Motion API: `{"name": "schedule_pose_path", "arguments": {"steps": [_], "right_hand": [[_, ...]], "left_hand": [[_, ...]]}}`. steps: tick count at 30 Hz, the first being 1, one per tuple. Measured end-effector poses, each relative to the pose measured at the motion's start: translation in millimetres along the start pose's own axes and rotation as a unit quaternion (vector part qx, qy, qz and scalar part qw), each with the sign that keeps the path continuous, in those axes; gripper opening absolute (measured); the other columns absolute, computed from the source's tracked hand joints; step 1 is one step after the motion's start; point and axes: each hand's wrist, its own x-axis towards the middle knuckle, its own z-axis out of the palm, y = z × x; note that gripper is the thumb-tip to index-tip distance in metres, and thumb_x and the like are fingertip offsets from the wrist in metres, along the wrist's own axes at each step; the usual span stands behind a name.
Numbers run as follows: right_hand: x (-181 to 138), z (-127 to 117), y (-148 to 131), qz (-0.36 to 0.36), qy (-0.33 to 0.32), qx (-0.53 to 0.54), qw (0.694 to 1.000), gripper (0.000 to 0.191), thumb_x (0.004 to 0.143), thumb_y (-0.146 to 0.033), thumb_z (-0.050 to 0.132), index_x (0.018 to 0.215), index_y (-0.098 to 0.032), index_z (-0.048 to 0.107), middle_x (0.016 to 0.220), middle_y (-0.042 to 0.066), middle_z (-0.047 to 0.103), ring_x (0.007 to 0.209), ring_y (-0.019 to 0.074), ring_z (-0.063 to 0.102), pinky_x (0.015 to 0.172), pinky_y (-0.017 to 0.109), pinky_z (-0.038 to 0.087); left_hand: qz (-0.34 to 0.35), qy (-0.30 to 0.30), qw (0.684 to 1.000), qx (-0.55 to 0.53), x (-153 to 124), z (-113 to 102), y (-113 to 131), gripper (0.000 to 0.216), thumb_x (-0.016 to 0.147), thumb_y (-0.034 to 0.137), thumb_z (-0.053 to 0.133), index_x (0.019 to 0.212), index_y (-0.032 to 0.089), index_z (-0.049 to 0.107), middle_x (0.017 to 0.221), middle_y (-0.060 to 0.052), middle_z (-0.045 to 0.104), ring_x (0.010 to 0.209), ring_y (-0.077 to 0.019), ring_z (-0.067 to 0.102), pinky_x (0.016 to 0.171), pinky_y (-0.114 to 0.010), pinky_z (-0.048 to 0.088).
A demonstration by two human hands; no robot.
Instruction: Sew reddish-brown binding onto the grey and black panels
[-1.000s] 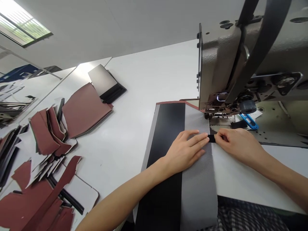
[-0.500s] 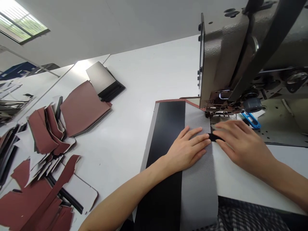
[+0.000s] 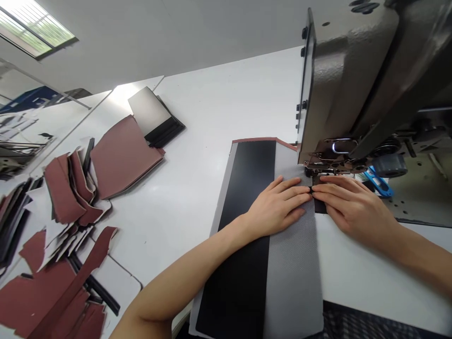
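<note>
1. Maroon cut pieces (image 3: 123,157) are lying heaped on the white table (image 3: 219,94).
2. The left hand (image 3: 277,207) is staying open, pressing the grey mesh panel (image 3: 293,278) flat.
3. The right hand (image 3: 356,209), unclenched, is pinning a short black strap (image 3: 319,205) onto the panel, just before the presser foot (image 3: 318,168).
4. Positioning appears underway; feeding the strap beneath the foot seems needed.

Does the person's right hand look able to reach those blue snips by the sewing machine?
Probably yes: the right hand lies near the blue snips with nothing between them, but it would leave the black strip.
</note>
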Motion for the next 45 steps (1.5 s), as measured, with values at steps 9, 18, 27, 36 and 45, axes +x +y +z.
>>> {"name": "schedule_pose_path", "arguments": {"steps": [9, 18, 27, 36, 45], "right_hand": [[-12, -15, 41, 0.200, 0.086, -0.092, 0.972, 0.023, 0.095, -0.032, 0.048, 0.076, -0.023, 0.059, 0.071, 0.007, 0.061, 0.087, 0.0289, 0.062, 0.087, 0.044, 0.049], [-16, -28, 10, 0.082, 0.169, -0.038, 0.981, 0.027, 0.088, -0.015, 0.064, 0.112, -0.027, 0.065, 0.097, 0.005, 0.073, 0.090, 0.0256, 0.068, 0.085, 0.042, 0.053], [-2, 2, 0, 0.012, -0.008, -0.026, 1.000, 0.026, 0.100, -0.017, 0.051, 0.118, -0.020, 0.069, 0.121, 0.004, 0.071, 0.125, 0.0291, 0.055, 0.103, 0.048, 0.043], [-1, 3, 8, 0.052, -0.035, 0.000, 0.998, 0.029, 0.102, -0.028, 0.047, 0.124, -0.025, 0.066, 0.129, 0.004, 0.067, 0.128, 0.0283, 0.055, 0.103, 0.048, 0.044], [-1, 7, 11, 0.076, -0.029, -0.052, 0.995, 0.038, 0.103, -0.031, 0.042, 0.136, -0.025, 0.061, 0.137, 0.004, 0.064, 0.104, 0.0275, 0.065, 0.093, 0.048, 0.045]], "left_hand": [[-0.007, -0.010, 1.000, -0.008, 6, -3, -4, 0.039, 0.108, 0.036, 0.039, 0.139, 0.021, 0.058, 0.147, -0.004, 0.060, 0.149, -0.0230, 0.041, 0.127, -0.049, 0.029], [-0.008, -0.007, 1.000, 0.006, 5, -1, -4, 0.039, 0.108, 0.038, 0.040, 0.139, 0.022, 0.057, 0.148, -0.005, 0.060, 0.149, -0.0230, 0.041, 0.126, -0.050, 0.031], [-0.006, -0.002, 1.000, 0.013, 6, -2, -4, 0.039, 0.107, 0.037, 0.042, 0.138, 0.020, 0.059, 0.148, -0.005, 0.060, 0.147, -0.0240, 0.044, 0.125, -0.049, 0.032], [-0.003, 0.003, 1.000, 0.007, 14, -4, -12, 0.039, 0.106, 0.035, 0.043, 0.137, 0.019, 0.060, 0.146, -0.005, 0.061, 0.146, -0.0244, 0.045, 0.125, -0.049, 0.034], [-0.002, 0.005, 1.000, 0.012, 31, -7, -30, 0.033, 0.104, 0.031, 0.046, 0.129, 0.020, 0.064, 0.140, -0.007, 0.064, 0.139, -0.0247, 0.052, 0.120, -0.046, 0.040]]}}
